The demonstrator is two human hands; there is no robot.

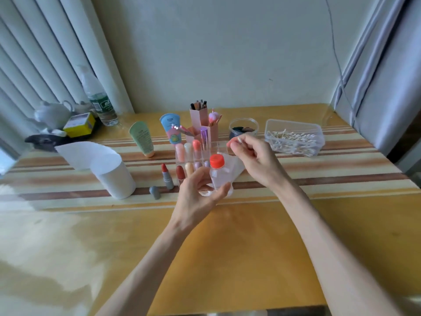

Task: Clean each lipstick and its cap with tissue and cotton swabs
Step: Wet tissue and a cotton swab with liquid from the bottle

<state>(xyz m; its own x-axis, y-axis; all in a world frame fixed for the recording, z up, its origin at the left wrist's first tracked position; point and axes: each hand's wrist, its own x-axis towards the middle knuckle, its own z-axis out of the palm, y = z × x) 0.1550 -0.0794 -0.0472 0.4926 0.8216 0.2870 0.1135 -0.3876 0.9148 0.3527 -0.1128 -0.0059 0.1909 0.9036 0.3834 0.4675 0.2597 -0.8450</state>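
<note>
My left hand [198, 192] grips a small clear bottle [219, 179] with a red cap [216, 161], held above the table. Just right of it, my right hand [252, 156] pinches a cotton swab [239, 140] between thumb and fingers, tip up. An open red lipstick [167, 176] stands left of the bottle, with its grey cap [155, 192] lying in front. A second dark red lipstick [180, 174] stands beside it. A clear organizer [196, 151] behind holds several capped lipsticks. A tissue roll [109, 169] stands at the left. A sheet of tissue [237, 167] lies behind the bottle.
A clear box of cotton swabs [295, 140] sits at the right. Behind the organizer are pink brush holders [200, 119], two cream tubes [142, 139], a round jar [243, 128]. A water bottle [100, 103], teapot [53, 112] and yellow box [79, 125] stand far left.
</note>
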